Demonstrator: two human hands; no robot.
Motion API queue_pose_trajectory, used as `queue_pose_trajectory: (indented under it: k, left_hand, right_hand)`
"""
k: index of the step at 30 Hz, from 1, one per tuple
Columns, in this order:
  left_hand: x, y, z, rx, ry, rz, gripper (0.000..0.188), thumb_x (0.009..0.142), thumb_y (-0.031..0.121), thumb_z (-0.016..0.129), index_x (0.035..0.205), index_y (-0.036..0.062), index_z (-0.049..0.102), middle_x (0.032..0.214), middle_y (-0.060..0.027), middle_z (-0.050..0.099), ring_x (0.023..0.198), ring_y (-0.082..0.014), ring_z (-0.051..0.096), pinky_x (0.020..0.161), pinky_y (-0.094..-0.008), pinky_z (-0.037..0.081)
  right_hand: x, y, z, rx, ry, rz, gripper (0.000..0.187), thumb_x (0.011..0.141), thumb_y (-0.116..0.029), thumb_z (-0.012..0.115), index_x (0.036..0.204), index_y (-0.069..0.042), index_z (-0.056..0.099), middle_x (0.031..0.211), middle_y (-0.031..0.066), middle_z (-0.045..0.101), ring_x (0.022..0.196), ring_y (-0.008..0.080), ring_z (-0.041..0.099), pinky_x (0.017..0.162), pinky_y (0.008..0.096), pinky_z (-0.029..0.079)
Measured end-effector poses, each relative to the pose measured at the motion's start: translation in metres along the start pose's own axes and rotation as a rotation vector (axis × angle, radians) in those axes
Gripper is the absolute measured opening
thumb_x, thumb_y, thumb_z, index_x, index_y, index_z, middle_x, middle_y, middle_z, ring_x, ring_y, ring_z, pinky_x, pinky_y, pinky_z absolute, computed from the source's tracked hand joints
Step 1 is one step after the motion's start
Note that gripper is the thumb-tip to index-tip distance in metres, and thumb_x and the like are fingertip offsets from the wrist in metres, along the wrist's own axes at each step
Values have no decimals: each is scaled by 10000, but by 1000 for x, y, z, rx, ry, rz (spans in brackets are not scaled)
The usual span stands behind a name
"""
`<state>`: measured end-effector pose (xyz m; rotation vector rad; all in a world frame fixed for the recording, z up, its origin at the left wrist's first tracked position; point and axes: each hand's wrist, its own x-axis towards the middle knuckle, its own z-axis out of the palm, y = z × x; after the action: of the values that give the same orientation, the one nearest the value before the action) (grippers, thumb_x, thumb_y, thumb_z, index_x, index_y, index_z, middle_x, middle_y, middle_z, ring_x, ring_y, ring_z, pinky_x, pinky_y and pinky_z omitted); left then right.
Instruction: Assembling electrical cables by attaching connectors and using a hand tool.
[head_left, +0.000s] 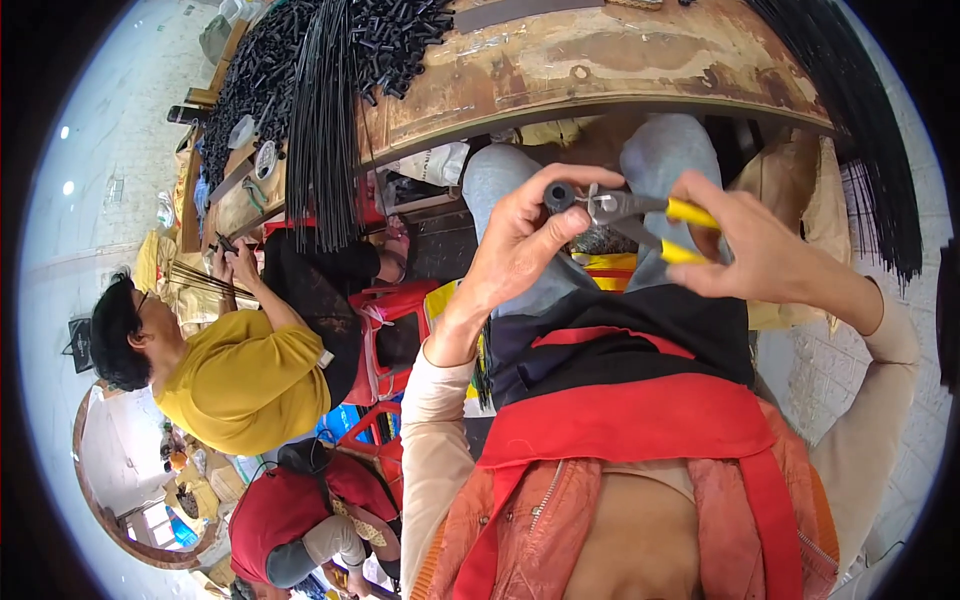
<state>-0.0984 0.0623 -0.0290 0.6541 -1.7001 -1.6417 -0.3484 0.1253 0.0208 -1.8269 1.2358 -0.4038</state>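
Note:
Between the thumb and fingers of my left hand (525,240) is a short black tube (560,196), its round open end showing. My right hand (745,240) grips pliers (640,212) with yellow handles and a dark metal head. The handles are spread apart. The pliers' jaws are beside the tube, at a small pale metal piece (594,195) that sticks up near my left fingers. Whether the jaws bite on that piece I cannot tell. Both hands are above my lap, in front of the table edge.
Ahead is a worn wooden table (560,75) with a heap of black tubes (270,75). Bundles of long black rods (325,130) hang over its edge, with more rods (865,120) at right. A co-worker in yellow (240,375) sits at left, near a red stool (385,330). Another person (290,530) is lower left.

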Motion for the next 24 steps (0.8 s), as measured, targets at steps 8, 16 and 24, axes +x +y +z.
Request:
queue_pose_trajectory:
  k: [8,16,24]
  left_hand:
    - [0,-3,-4,-5,-17,-4,527,911,444,622,1212,12,603,941,7,594,782,-63,504,701,-215,425]
    - [6,-5,-2,-28,38,-7,355,970,254,582,1257,46,566,917,37,518,786,-47,423,728,-203,385]
    - [-1,6,-5,-28,-14,30,568,900,483,616,1222,16,587,923,-4,544,777,-65,483,708,-210,428]
  right_hand:
    - [10,-28,-25,408,-425,398,396,771,-69,665,1128,-14,502,789,113,621,760,174,663,617,332,485]
    - [18,19,6,-520,642,-497,292,835,-128,636,1068,-23,496,726,100,555,640,171,596,619,366,465]
    - [16,-3,-17,689,-578,318,337,827,-115,630,1102,-6,469,769,122,578,472,192,569,468,272,429]
